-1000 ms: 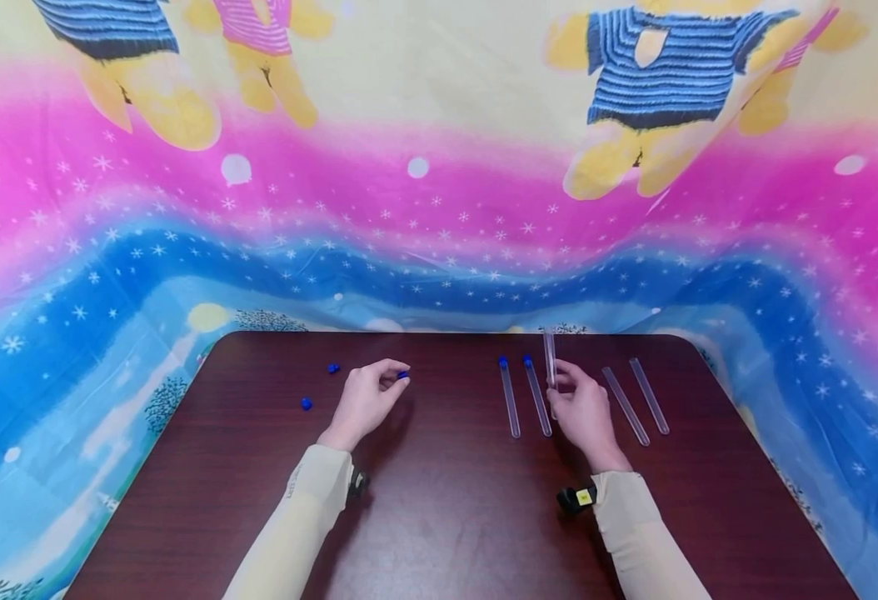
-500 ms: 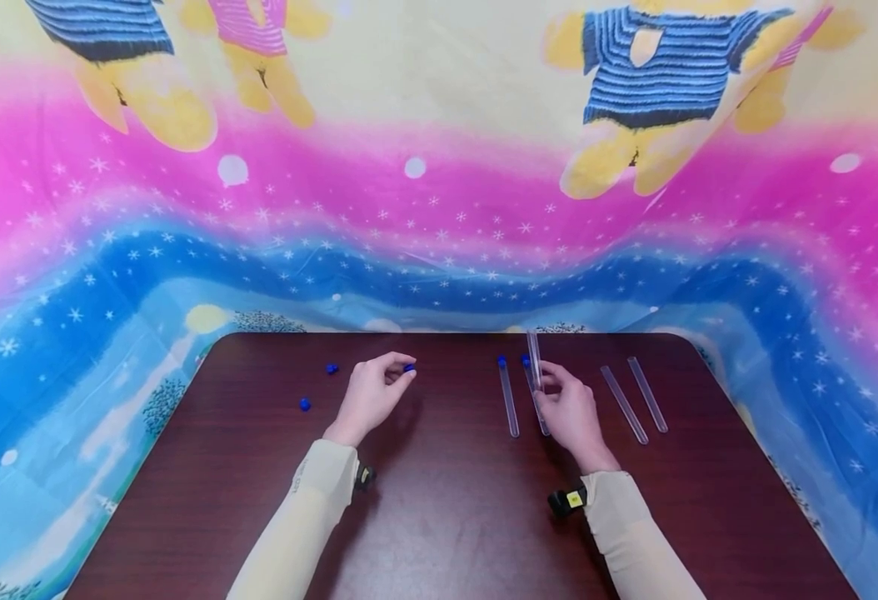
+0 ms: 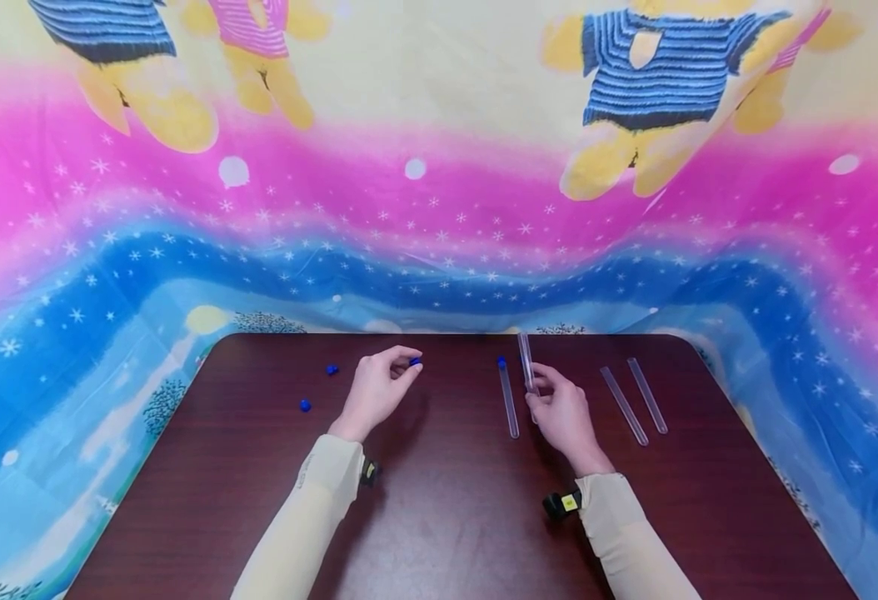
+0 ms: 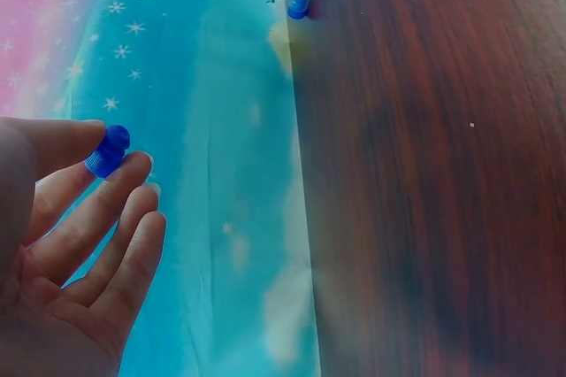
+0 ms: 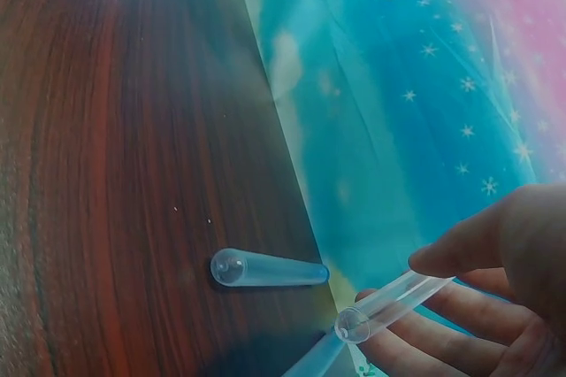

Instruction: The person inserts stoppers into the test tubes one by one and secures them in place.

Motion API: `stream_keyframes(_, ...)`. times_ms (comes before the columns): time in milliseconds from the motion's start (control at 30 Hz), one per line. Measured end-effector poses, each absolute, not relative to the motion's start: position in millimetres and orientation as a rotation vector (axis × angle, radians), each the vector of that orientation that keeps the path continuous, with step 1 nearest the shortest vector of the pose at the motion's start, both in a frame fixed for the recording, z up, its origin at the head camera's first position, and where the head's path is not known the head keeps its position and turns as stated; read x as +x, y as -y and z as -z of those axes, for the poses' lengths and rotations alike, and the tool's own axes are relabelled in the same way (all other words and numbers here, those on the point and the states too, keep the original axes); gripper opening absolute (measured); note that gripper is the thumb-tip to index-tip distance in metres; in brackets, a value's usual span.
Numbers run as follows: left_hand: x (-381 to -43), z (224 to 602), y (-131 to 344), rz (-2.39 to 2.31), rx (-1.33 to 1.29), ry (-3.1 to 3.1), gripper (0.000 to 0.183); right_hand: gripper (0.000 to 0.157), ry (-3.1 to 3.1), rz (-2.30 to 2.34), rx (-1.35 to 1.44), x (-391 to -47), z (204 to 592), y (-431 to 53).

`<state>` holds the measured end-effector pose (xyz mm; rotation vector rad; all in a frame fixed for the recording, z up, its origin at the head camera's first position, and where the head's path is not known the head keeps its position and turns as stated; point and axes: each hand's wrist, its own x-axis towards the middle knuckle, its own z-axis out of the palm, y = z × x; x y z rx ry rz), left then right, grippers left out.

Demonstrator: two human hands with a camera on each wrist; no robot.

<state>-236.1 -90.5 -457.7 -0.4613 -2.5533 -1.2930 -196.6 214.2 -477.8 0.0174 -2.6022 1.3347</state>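
Note:
My left hand (image 3: 374, 393) is raised over the table's far left part, pinching a small blue cap (image 4: 108, 152) between thumb and fingertips. Farther right, my right hand (image 3: 565, 419) holds a clear test tube (image 3: 526, 360) close to upright, its upper end pointing away; the thumb and fingers grip it along its side, with its rounded bottom toward the right wrist camera. A gap separates cap and tube. Just left of the right hand lies a test tube with a blue cap (image 3: 510, 406). A second capped tube (image 5: 317, 356) is mostly hidden behind the held one.
Two uncapped test tubes, one (image 3: 624, 406) beside the other (image 3: 647, 396), lie right of my right hand. Two loose blue caps, one farther back (image 3: 331, 369) and one nearer (image 3: 305, 406), sit at the left. A patterned cloth (image 3: 416, 275) hangs behind the brown table (image 3: 439, 517).
My right hand has moved left with the test tube, now over the second capped tube. My left hand has shifted slightly right and away with the blue cap, so the two are closer together.

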Motion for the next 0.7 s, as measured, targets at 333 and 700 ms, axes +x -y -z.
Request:
stream_keyframes(333, -240, 451, 87, 1.279, -0.494, 2.515, 0.019, 0.051, 2.63, -1.336, 0.031, -196, 481, -207)
stream_keyframes(700, -240, 443, 78, 1.302, -0.503, 2.499, 0.022, 0.048, 2.626, -1.357, 0.07, -192, 480, -198)
